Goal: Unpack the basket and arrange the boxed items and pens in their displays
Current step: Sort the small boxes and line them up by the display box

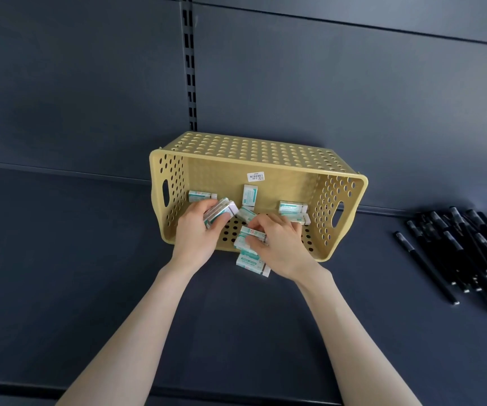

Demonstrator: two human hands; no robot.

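Now | left hand (195,234) fingers (205,206) curled round box stack (222,210) | right hand (280,247) pinching box (252,232)

back panel (324,83): dark blue-grey | slotted upright (189,63) (metal) | shelf (60,259): matching

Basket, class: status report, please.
Left hand gripping stacked boxes. Right hand gripping one box. Basket on its side, loose boxes inside. Pens lie right, nothing blocking.

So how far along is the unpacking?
The pens already lie loose on the shelf. The left hand holds a stack of boxes, the right hand grips a box at the basket mouth. Other boxes remain inside; no display is in view, so arranging is left.
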